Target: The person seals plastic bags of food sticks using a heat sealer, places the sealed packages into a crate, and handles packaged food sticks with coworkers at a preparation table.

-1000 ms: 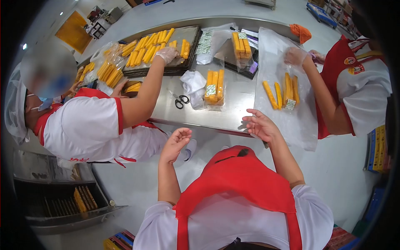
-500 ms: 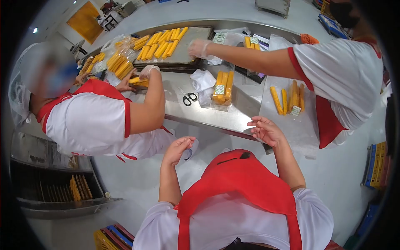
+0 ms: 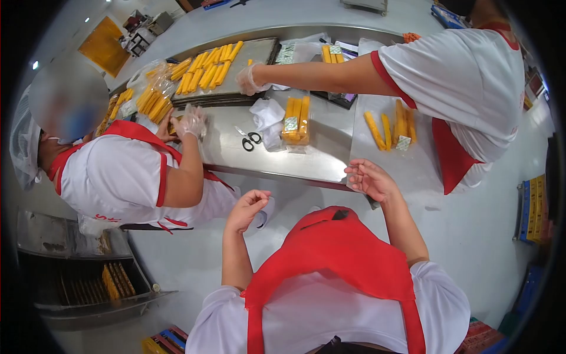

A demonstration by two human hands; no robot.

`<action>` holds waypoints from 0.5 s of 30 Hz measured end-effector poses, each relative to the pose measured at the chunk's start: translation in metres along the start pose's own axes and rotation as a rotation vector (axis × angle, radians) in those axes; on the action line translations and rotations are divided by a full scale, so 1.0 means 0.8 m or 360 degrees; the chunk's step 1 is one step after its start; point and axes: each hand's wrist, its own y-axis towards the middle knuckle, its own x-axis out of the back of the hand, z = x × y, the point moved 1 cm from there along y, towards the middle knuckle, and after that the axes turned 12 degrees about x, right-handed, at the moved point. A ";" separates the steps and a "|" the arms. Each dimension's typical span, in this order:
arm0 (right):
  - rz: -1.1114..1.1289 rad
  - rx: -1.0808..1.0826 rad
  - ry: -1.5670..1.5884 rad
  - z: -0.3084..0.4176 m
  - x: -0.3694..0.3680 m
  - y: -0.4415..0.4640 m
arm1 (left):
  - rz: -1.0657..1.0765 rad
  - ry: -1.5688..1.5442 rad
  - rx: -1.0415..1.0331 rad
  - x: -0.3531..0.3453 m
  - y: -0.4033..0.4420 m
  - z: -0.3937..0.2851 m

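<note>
My left hand [image 3: 247, 211] hangs in the air short of the steel table [image 3: 236, 160], fingers curled together with nothing visible in them. At the table's near right edge, my right hand [image 3: 370, 179] has its fingers loosely bent and apart, holding nothing. Nearest to it, on a clear plastic sheet [image 3: 368, 156], lie yellow sticks [image 3: 374, 131] and a bundle [image 3: 403, 127] with a printed packet. Further back, a bagged bundle of yellow sticks [image 3: 296, 121] stands beside a white cloth [image 3: 269, 118] and black-handled scissors [image 3: 252, 140].
A co-worker at the left handles yellow sticks with a gloved hand [image 3: 191, 122]. Another reaches from the right, a gloved hand [image 3: 250, 81] beside stacked trays [image 3: 253, 56] of sticks. A dark rack [image 3: 88, 289] stands lower left, and coloured crates [image 3: 535, 209] are at the right.
The view has shifted slightly, moving the table leftward in it. The left co-worker's gloved hand has turned over the sticks; the right co-worker's hand is lower by the trays. My hands keep similar poses.
</note>
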 end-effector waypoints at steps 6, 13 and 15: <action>-0.0041 0.0074 -0.0014 0.004 0.003 -0.006 | 0.0088 -0.0051 0.0009 -0.002 0.008 -0.005; -0.0013 0.0108 -0.0038 0.003 0.006 -0.005 | 0.0045 -0.0032 0.0034 0.000 0.015 -0.007; -0.0011 0.0097 -0.0039 0.003 0.008 -0.002 | 0.0015 -0.0014 0.0041 0.000 0.018 -0.010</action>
